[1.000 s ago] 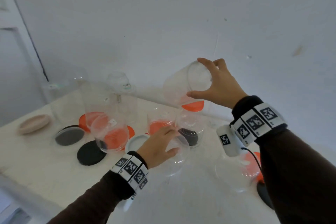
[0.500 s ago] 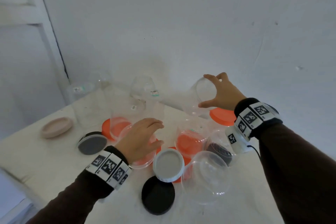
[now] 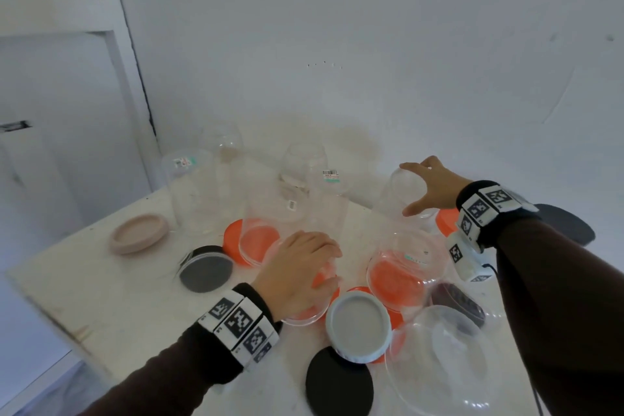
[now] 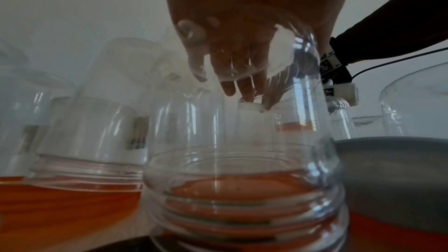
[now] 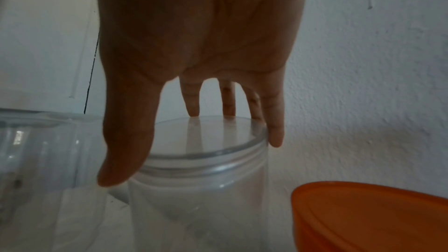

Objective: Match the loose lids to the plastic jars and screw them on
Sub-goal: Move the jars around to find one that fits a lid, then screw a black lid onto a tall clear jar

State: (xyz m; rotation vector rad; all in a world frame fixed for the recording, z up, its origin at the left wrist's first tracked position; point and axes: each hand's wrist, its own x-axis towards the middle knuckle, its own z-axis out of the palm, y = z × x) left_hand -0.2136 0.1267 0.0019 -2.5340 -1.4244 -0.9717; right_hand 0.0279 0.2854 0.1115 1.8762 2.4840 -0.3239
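fingers of left hand (image 3: 297, 267) curl over an inverted jar (image 4: 242, 141); right hand (image 3: 435, 186) fingers spread on another jar (image 5: 201, 170).

The jar (image 3: 410, 194) under my right hand (image 3: 435, 184) is clear, shiny plastic. The orange lid (image 5: 373, 216) beside it looks smooth and a bit dull. The black lid (image 3: 339, 385) is matt. The table (image 3: 101, 287) looks rough and scuffed.

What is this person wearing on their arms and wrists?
Dark brown long sleeves cover both arms. Each wrist has a black band carrying white tiles printed with black square-pattern markers. Under the right wrist hangs a small white camera box with a thin black cable.
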